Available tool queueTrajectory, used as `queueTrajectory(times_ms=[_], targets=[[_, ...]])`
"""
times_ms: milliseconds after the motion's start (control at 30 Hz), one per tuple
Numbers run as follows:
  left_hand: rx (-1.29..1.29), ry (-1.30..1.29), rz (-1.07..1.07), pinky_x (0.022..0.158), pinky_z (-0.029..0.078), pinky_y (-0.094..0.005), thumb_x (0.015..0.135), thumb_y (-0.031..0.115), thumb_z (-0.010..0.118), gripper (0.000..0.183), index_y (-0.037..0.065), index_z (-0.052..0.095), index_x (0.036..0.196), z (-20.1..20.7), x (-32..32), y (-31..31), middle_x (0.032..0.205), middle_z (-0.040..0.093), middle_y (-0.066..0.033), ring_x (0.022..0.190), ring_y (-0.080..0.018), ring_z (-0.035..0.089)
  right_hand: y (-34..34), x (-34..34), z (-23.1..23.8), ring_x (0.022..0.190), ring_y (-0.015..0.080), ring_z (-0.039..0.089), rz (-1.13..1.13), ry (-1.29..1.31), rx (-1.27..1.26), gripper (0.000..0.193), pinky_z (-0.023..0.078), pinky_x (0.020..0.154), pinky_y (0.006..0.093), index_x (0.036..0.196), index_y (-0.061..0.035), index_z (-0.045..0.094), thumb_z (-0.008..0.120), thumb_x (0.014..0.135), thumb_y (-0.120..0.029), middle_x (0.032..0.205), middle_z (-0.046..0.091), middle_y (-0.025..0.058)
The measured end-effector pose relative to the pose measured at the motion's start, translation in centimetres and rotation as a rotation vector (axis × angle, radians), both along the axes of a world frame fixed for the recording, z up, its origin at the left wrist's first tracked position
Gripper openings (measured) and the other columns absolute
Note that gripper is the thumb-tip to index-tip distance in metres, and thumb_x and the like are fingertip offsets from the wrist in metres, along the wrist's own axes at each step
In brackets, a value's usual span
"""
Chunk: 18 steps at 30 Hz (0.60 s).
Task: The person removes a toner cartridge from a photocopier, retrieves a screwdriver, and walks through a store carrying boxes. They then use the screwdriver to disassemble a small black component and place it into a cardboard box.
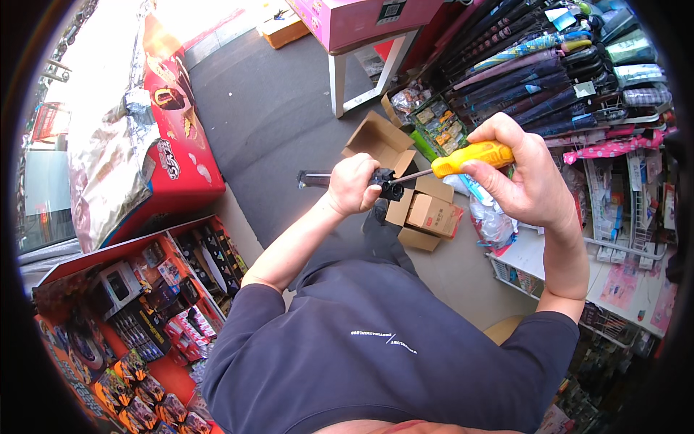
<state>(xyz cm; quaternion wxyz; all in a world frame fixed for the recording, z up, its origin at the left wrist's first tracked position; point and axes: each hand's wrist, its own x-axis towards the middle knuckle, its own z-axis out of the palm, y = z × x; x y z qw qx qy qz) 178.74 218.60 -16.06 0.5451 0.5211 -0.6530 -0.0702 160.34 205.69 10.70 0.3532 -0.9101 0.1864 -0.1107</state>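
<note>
My left hand is closed around a dark rod-shaped object with a black, knobbly end fitting. Its far end sticks out to the left of my fist; I cannot make out its exact kind. In my right hand is a screwdriver with a yellow handle, gripped between thumb and fingers. The thin metal shaft points left and reaches the black fitting beside my left hand. Whether the tip sits in a screw is too small to tell.
Below my hands stand opened cardboard boxes on the floor. Many folded umbrellas hang at the right, above a white shelf. A pink box rests on a white-legged table ahead. At left are a red chest and a goods rack.
</note>
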Motion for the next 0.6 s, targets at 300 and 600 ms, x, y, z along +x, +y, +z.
queueTrajectory(times_ms=[300,600], targets=[[0.029,-0.083,0.002,0.06,0.047,-0.0408,0.097,0.054,0.045,0.054,0.002,0.057,0.088,0.7,1.3,2.1,0.075,0.053,-0.0132,0.065,-0.0332,0.056,3.2,0.0,2.2,0.058,0.018,0.064,-0.273,0.405,0.11,0.029,0.049,0.056,0.0316,0.088,0.0023,0.063,0.073,0.091,-0.025,0.068,0.066,0.0149],[0.302,-0.235,-0.187,0.069,0.05,-0.0408,0.085,0.063,0.059,0.06,0.003,0.057,0.089,2.0,2.8,9.3,0.082,0.055,-0.013,0.077,-0.0327,0.06,8.7,-2.5,0.1,0.067,0.01,0.053,-0.252,0.752,0.71,0.03,0.046,0.062,0.0306,0.11,0.0033,0.065,0.058,0.099,-0.024,0.074,0.061,0.0034]])
